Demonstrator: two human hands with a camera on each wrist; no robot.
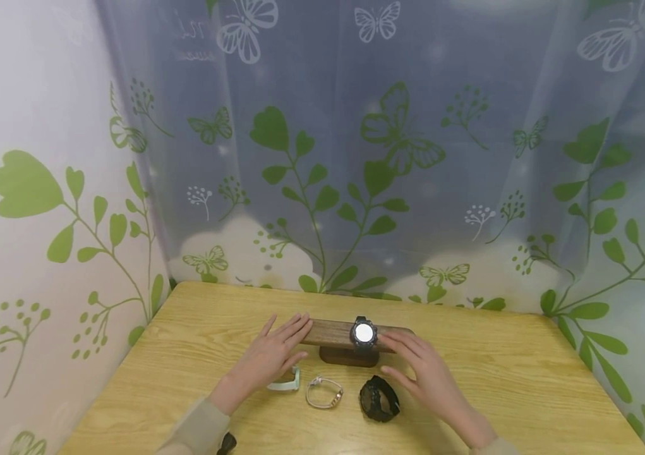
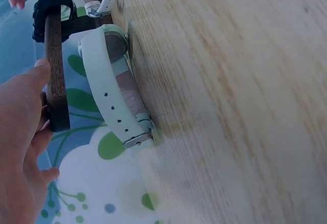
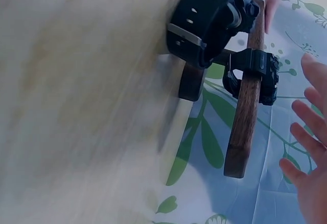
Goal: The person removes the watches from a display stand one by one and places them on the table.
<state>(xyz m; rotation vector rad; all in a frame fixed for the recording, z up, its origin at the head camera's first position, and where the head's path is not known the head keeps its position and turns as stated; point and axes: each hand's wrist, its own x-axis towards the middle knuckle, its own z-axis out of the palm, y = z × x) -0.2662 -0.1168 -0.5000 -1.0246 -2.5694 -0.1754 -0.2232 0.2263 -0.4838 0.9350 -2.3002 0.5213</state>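
Observation:
A dark wooden watch stand stands on the table, with a black watch with a bright white dial strapped round its bar. My left hand touches the left end of the bar, its fingers stretched along it. Near the bar's right end is my right hand; the right wrist view shows its fingers spread and apart from the wood. In front of the stand lie a pale mint strap watch, partly behind my left hand in the head view, a slim light bracelet-like watch and a bulky black watch.
The wooden table meets a hanging curtain printed with leaves and butterflies along its back edge. Similar cloth hangs at both sides. A small black object shows beside my left sleeve at the front; its kind is unclear.

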